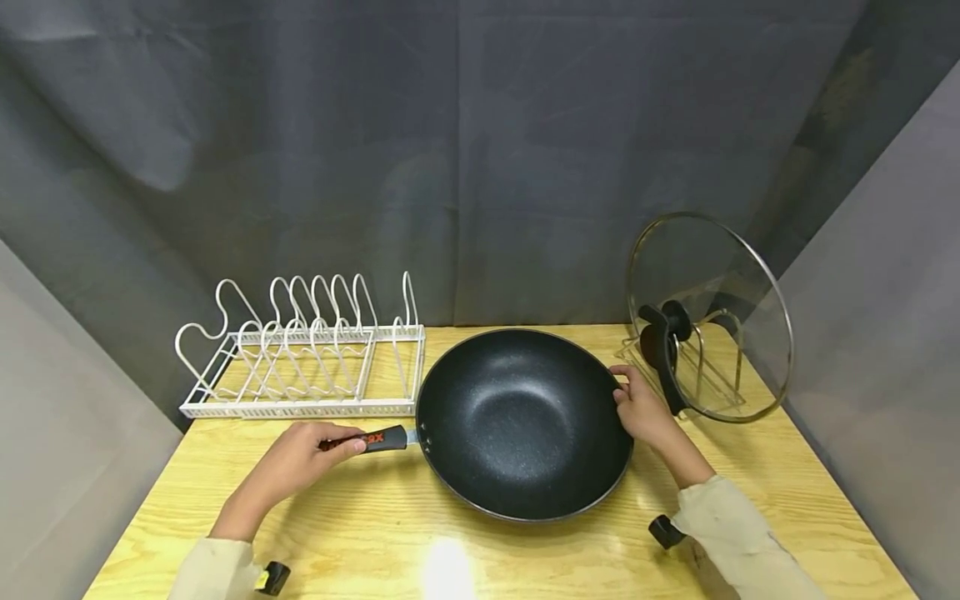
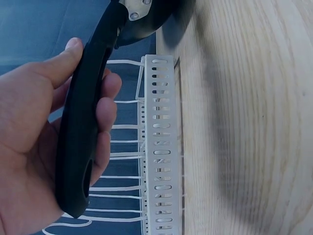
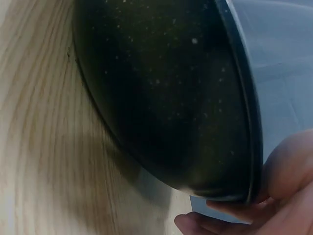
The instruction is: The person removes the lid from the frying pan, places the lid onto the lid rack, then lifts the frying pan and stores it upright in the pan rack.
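My left hand (image 1: 302, 458) wraps the handle (image 1: 386, 439), right hand (image 1: 643, 408) pinches the rim (image 1: 528, 521): good holds for a likely heavy wok (image 1: 521, 425).

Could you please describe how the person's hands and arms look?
The left hand and right hand are bare; the left sleeve and right sleeve are pale cream. Beside each is a small black block, the left one with a yellow patch.

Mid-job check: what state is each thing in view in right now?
Black pan: open side up, uncovered
Left hand: gripping the pan's handle
Right hand: holding the pan's rim
Glass lid: off the pan, on edge at the wire stand
White rack: standing on the table
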`<state>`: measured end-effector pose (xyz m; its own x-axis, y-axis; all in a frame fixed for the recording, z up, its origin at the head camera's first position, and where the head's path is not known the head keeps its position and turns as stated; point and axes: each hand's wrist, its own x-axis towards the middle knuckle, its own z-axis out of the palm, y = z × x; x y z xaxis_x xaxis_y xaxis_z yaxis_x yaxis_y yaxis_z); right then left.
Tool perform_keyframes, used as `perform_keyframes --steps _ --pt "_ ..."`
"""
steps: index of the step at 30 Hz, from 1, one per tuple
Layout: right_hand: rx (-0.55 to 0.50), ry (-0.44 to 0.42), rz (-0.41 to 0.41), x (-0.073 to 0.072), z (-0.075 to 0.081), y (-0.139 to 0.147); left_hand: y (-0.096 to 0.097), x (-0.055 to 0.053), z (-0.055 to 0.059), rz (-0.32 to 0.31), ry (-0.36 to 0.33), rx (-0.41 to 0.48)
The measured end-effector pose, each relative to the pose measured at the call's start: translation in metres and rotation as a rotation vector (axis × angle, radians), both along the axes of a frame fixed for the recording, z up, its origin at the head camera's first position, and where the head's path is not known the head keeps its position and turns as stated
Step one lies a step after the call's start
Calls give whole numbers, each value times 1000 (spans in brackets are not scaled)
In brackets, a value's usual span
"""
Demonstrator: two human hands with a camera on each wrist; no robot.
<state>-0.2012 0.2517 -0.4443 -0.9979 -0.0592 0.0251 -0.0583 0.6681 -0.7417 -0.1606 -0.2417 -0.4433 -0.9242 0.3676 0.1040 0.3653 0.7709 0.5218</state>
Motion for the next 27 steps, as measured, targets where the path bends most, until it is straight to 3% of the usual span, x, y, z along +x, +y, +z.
perform_keyframes --steps 18,22,27 --pt "205 -66 -8 -26 16 -4 5 13 5 54 -100 22" --pt "198 -119 1 -31 19 -5 7 14 6 70 -109 21" --pt "221 -114 -47 -41 21 -8 13 16 7 85 -115 28"
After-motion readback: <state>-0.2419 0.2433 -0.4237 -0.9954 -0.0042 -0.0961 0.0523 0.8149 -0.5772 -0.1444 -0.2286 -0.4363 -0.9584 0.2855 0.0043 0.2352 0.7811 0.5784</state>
